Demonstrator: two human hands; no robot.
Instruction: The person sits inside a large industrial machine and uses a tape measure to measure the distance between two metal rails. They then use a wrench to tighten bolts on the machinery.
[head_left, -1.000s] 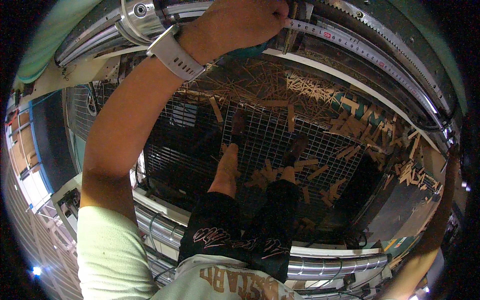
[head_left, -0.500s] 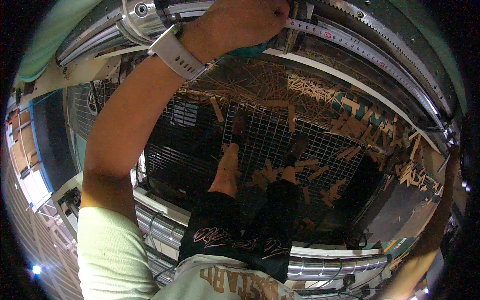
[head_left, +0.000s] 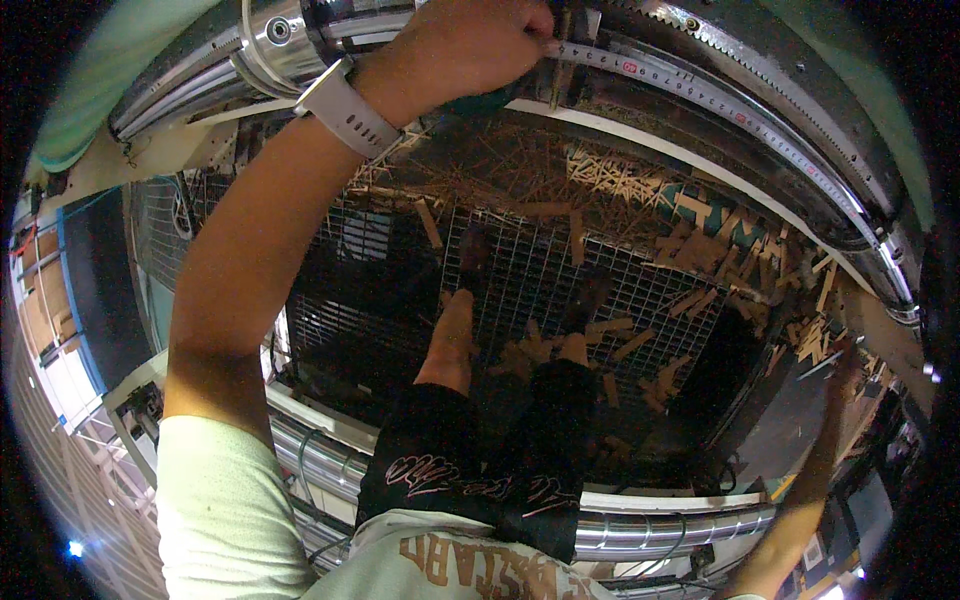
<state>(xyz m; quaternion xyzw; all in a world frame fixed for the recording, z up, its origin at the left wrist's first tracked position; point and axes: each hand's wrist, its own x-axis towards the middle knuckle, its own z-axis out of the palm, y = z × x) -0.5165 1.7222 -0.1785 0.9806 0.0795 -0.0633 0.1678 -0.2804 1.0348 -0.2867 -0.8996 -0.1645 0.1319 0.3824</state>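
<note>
My left hand, with a pale watch band on its wrist, reaches to the machine at the top. Its fingers are closed at the left end of a white tape measure, pinching it. The tape stretches right along the machine's dark beam, below a toothed rack. At the far right, dim and partly blurred, my right hand is apart from the tape. A thin, pale, stick-like tool pokes out of its closed fingers; its exact kind is unclear.
Cardboard scraps litter the floor and the wire grating around my feet. Shiny rollers run behind me. A chrome shaft with a collar lies at the upper left. A pale rail edges the machine.
My right hand has moved down and back from the tape's right part, bringing the thin tool along. My left hand stays at the tape's end, shifted slightly left in the picture.
</note>
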